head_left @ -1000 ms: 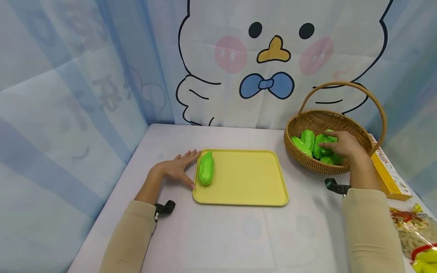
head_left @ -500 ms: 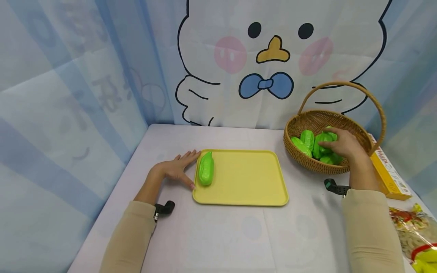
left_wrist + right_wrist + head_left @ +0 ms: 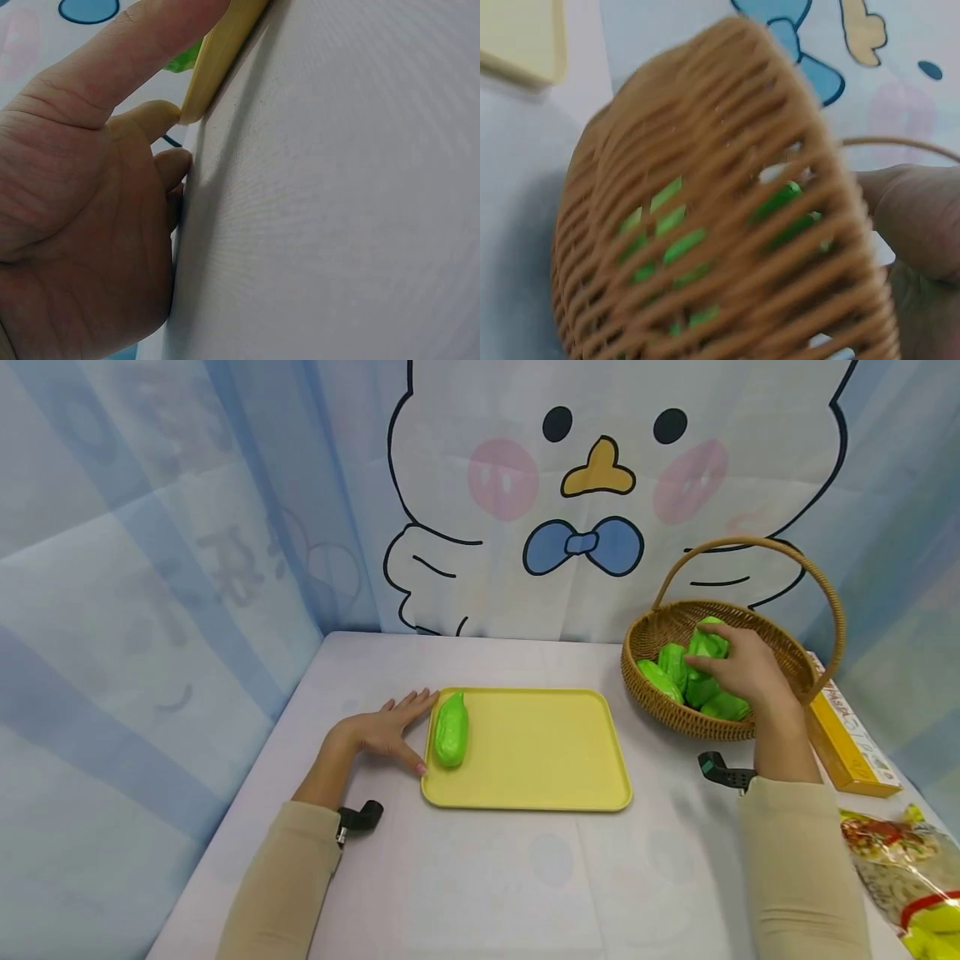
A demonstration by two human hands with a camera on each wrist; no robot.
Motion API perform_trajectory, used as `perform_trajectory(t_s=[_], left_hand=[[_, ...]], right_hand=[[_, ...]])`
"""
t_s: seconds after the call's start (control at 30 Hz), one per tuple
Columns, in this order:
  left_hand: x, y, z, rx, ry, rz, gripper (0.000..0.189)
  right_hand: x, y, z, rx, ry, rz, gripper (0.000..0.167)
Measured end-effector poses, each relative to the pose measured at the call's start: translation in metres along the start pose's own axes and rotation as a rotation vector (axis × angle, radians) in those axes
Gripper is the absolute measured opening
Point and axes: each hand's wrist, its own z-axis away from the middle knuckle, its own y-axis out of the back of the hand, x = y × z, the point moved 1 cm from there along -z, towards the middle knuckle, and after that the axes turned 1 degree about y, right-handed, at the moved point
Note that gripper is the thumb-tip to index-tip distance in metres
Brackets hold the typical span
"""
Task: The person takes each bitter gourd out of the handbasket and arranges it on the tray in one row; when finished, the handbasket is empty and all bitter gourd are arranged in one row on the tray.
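My left hand [image 3: 384,732] lies with spread, straight fingers at the left edge of a yellow tray [image 3: 543,752], thumb and fingertips touching the rim. Near that edge, a long green toy vegetable [image 3: 452,731] with a pointed tip rests on the tray. Inside the wicker basket [image 3: 663,710], my right hand [image 3: 750,672] pinches a lumpy green toy vegetable [image 3: 707,642] between thumb and fingers, raised slightly above several other green ones [image 3: 723,706]. The basket wall [image 3: 97,15] is not in the left wrist view; in the right wrist view the basket [image 3: 705,142] mostly hides the hold.
The basket's tall handle [image 3: 836,610] arches over its right side. A yellow pasta box [image 3: 855,743] and a clear food bag [image 3: 900,868] lie at the table's right edge. Behind the table hangs a printed curtain [image 3: 480,593].
My right hand has risen and shifted a little left, lifting a green toy vegetable off the others in the basket. The left hand has stayed at the tray.
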Motion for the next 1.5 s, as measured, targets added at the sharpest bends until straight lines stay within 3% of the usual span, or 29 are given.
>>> perform_trajectory(t_s=[0.37, 0.67, 1.2, 1.5], left_hand=[[0.001, 0.0, 0.0, -0.001, 0.0, -0.002, 0.142], [0.001, 0.0, -0.001, -0.005, 0.003, 0.005, 0.142], [0.002, 0.001, 0.0, -0.01, 0.002, 0.005, 0.141], [0.002, 0.001, -0.001, -0.013, 0.004, 0.017, 0.142]], right_hand=[[-0.042, -0.012, 0.02, 0.135, 0.088, -0.078, 0.073], [-0.078, -0.026, 0.03, 0.158, 0.153, -0.171, 0.065], [-0.108, -0.053, 0.031, 0.128, 0.335, -0.256, 0.059], [-0.123, -0.083, 0.024, -0.003, 0.428, -0.371, 0.058]])
